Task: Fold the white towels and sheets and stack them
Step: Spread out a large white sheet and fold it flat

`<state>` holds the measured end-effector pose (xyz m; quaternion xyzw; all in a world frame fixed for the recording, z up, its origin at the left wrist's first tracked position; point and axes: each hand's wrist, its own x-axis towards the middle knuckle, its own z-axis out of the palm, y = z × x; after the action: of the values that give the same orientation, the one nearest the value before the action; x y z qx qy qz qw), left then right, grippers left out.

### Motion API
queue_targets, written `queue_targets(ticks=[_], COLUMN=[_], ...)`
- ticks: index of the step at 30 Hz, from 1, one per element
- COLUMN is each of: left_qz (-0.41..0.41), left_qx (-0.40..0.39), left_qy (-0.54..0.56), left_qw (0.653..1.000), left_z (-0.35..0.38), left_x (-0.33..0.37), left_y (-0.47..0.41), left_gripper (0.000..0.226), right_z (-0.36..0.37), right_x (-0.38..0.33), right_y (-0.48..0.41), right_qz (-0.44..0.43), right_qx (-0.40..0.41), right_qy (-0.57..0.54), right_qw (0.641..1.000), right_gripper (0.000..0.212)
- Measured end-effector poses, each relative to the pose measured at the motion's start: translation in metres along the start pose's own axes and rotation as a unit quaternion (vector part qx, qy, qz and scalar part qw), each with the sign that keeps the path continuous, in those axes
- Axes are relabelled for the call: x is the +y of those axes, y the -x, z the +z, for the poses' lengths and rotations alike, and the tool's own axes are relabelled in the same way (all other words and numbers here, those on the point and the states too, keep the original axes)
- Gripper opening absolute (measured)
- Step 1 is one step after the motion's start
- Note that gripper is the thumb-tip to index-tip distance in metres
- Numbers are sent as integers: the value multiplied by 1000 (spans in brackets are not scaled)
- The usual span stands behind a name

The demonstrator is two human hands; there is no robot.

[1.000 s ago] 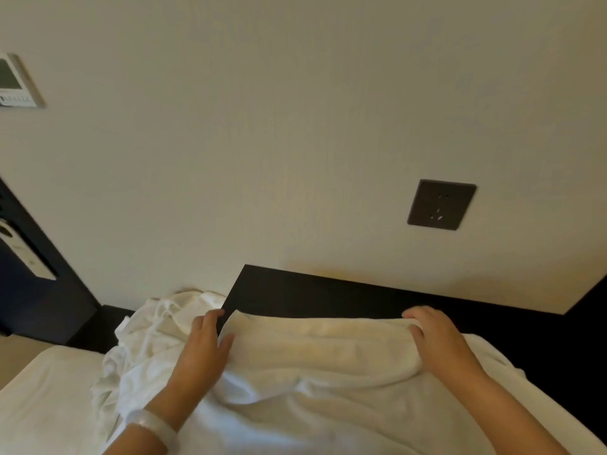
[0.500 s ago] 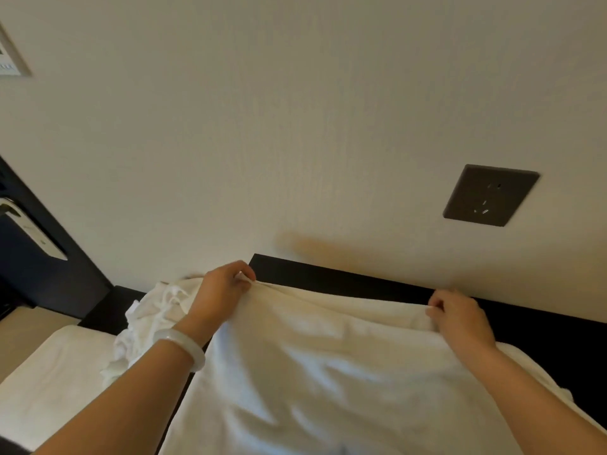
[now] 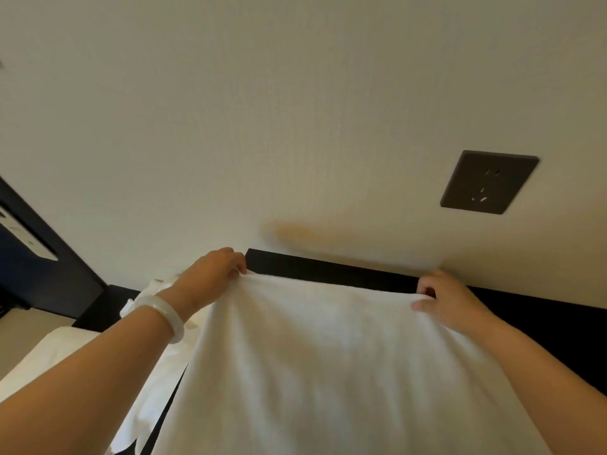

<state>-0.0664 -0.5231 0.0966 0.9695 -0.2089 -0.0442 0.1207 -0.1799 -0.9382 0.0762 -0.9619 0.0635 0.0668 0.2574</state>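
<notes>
A white towel (image 3: pixel 328 362) hangs spread out in front of me, held up by its top edge. My left hand (image 3: pixel 210 274), with a pale bangle on the wrist, pinches the top left corner. My right hand (image 3: pixel 450 300) pinches the top right corner. The top edge runs nearly level between them, just in front of the dark headboard. The towel's lower part runs out of the bottom of the view. A crumpled heap of white linen (image 3: pixel 154 290) lies behind my left wrist, partly hidden.
A dark headboard (image 3: pixel 328 267) runs along a cream wall close ahead. A dark wall socket (image 3: pixel 489 182) sits upper right. A white bed surface (image 3: pixel 49 359) lies lower left, with a dark panel and a white device (image 3: pixel 29 241) at the far left.
Both hands have lifted the towel off the surface by its far edge and drawn it taut; it now hangs spread in the air. The view has tilted up toward the wall.
</notes>
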Motion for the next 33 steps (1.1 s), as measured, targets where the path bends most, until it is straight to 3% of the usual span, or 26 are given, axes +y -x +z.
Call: queue_targets(ticks=[3, 8, 10, 15, 22, 23, 26, 29, 31, 33], left_qz=[-43, -90, -96, -114, -125, -127, -107, -49, -25, -7], left_qx=[5, -9, -3, 14, 47, 70, 123, 14, -26, -37], left_qy=[-7, 36, 60, 81, 97, 52, -123, -104, -84, -79], left_qw=[999, 995, 994, 990, 986, 988, 979, 993, 996, 996], left_z=[7, 18, 17, 23, 50, 51, 60, 95, 114, 117], left_x=[-1, -7, -9, -9, 3, 10, 53, 109, 127, 130], left_y=[0, 0, -4, -19, -19, -15, 8, 52, 82, 99], left_gripper=[21, 13, 10, 6, 2, 8, 31, 55, 62, 62], right_z=[6, -3, -2, 24, 41, 41, 42, 62, 86, 101], right_x=[4, 4, 4, 15, 24, 20, -5, -36, -47, -43], right_y=[-9, -20, -22, -21, -14, -12, 2, 31, 56, 72], right_qz=[-7, -24, -21, 21, 140, 143, 81, -47, -124, -111], right_qx=[-59, -150, -117, 63, 162, 161, 207, 257, 175, 59], right_qy=[71, 31, 7, -20, -169, -135, 101, 190, 210, 244], right_qw=[996, 988, 993, 998, 962, 967, 970, 946, 954, 962], right_gripper=[23, 29, 34, 35, 23, 21, 12, 24, 48, 57])
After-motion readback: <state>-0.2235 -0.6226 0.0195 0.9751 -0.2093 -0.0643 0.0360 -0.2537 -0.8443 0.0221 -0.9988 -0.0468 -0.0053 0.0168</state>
